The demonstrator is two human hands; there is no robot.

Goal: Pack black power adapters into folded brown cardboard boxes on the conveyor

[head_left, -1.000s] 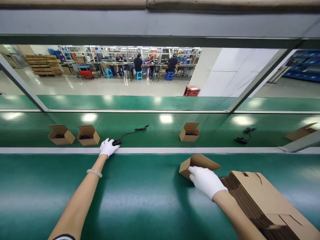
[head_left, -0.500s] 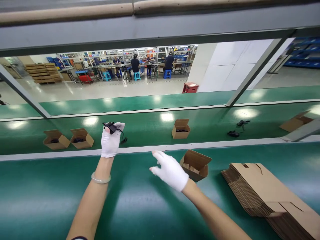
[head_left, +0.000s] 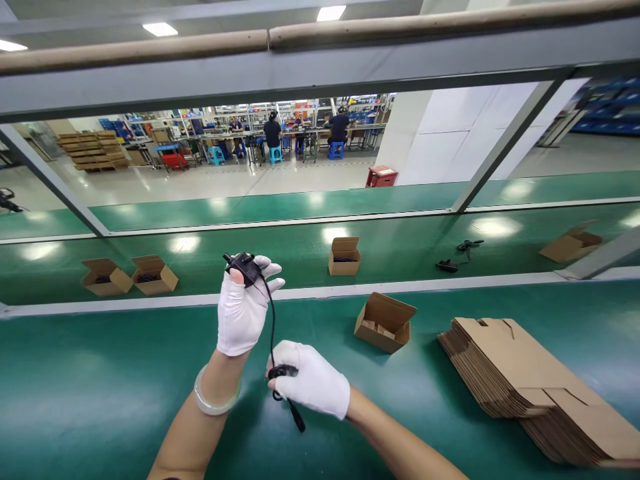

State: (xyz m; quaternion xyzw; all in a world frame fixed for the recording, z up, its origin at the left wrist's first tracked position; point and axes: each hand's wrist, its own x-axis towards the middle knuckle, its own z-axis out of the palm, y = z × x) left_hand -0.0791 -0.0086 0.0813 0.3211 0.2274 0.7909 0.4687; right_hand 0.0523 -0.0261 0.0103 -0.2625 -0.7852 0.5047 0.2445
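Note:
My left hand [head_left: 243, 308], in a white glove, is raised and closed round a black power adapter [head_left: 245, 267]. The adapter's black cable [head_left: 273, 327] hangs down to my right hand [head_left: 310, 381], also gloved, which pinches the cable near its end; the plug tip [head_left: 297, 419] sticks out below. Both hands are over the near green belt [head_left: 100, 373]. An open cardboard box [head_left: 384, 322] stands on that belt just right of my hands.
A stack of flat cardboard blanks [head_left: 530, 387] lies at the right. On the far belt [head_left: 300, 257] stand open boxes [head_left: 105, 277] [head_left: 153, 274] [head_left: 345, 256], a loose black adapter [head_left: 453, 260], and another box [head_left: 570, 244]. People sit at benches far behind.
My left hand lifted the adapter off the far belt and brought it nearer. My right hand left the cardboard box, now standing open, and took hold of the cable.

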